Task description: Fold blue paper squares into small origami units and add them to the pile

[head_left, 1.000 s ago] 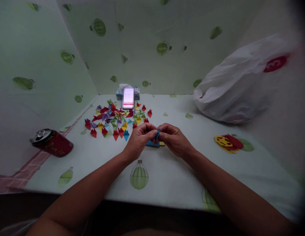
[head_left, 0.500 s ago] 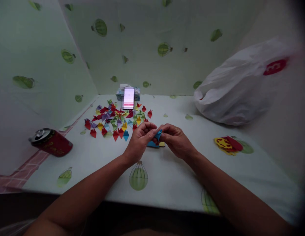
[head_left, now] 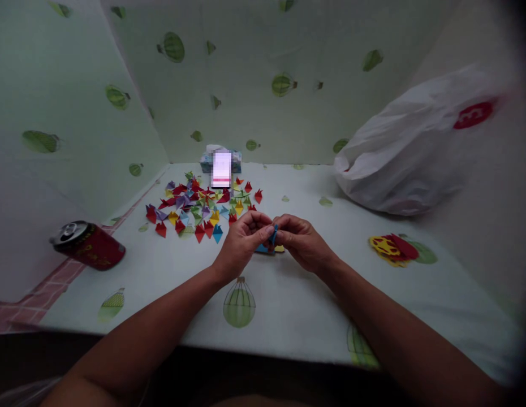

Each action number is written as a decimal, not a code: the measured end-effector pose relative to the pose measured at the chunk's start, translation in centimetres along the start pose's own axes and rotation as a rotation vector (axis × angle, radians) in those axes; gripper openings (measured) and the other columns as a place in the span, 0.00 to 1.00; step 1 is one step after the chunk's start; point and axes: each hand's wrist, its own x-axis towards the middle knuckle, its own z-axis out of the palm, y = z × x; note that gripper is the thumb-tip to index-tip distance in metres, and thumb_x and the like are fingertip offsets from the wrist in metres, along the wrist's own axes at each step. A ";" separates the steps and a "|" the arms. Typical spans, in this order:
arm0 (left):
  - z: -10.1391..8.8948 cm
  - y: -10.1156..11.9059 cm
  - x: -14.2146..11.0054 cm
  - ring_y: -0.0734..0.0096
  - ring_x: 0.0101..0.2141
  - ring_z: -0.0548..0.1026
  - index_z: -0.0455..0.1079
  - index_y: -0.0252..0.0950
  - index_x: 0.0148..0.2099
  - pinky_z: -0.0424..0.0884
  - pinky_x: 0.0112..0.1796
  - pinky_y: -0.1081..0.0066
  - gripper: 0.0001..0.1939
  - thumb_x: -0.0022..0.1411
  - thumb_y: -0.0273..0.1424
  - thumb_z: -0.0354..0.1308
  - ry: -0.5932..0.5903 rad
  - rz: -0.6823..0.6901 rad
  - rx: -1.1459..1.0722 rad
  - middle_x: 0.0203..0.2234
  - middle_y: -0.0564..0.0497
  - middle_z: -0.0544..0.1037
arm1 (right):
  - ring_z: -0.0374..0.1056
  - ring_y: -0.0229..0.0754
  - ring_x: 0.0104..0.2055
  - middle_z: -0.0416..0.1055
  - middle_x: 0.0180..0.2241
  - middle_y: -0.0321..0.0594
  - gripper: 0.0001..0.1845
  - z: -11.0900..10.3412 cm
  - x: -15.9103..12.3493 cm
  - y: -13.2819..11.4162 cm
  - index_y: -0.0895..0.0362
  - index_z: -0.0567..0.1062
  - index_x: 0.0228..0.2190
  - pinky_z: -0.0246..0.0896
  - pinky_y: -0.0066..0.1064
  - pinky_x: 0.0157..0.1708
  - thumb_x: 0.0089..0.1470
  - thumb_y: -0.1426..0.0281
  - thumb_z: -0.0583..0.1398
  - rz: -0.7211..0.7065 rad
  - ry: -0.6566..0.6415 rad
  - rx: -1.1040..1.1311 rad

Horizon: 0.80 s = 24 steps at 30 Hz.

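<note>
My left hand (head_left: 241,240) and my right hand (head_left: 300,240) meet above the middle of the table, fingers pinched together on a small folded blue paper (head_left: 274,233) held between them. Under the hands lies a small stack of paper squares (head_left: 263,249), blue on top with a yellow edge showing at the right. Beyond my left hand a spread of several small folded paper pieces (head_left: 199,206) in red, yellow, blue, green and purple covers the table.
A red drink can (head_left: 88,245) lies on its side at the left. A white plastic bag (head_left: 411,150) slumps at the right rear. Red and yellow paper cut-outs (head_left: 392,247) lie at the right. A tissue box (head_left: 221,161) stands against the back wall.
The blue paper, spread a little wider between my fingertips half a second ago, is now pressed narrower. My hands stay in the same place.
</note>
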 end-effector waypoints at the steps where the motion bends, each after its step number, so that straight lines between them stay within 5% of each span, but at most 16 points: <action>1: 0.0 0.0 0.0 0.77 0.24 0.74 0.70 0.35 0.39 0.72 0.28 0.74 0.11 0.59 0.33 0.67 -0.002 0.001 0.000 0.26 0.55 0.75 | 0.72 0.35 0.28 0.78 0.27 0.32 0.07 0.0 0.0 0.0 0.55 0.80 0.31 0.67 0.28 0.33 0.52 0.66 0.71 0.000 -0.002 0.005; 14: 0.5 0.2 -0.3 0.77 0.25 0.75 0.70 0.35 0.36 0.74 0.29 0.74 0.07 0.61 0.31 0.65 0.053 0.159 0.152 0.26 0.56 0.74 | 0.72 0.34 0.27 0.77 0.28 0.32 0.11 0.1 0.1 0.2 0.55 0.78 0.31 0.68 0.27 0.31 0.52 0.63 0.71 -0.007 0.041 0.053; 24: 0.1 0.0 -0.7 0.74 0.32 0.75 0.74 0.36 0.39 0.73 0.35 0.73 0.00 0.65 0.26 0.63 0.187 0.549 0.758 0.31 0.52 0.77 | 0.71 0.34 0.26 0.75 0.25 0.31 0.11 0.7 0.0 0.7 0.55 0.78 0.30 0.67 0.26 0.30 0.50 0.63 0.72 -0.066 0.152 0.047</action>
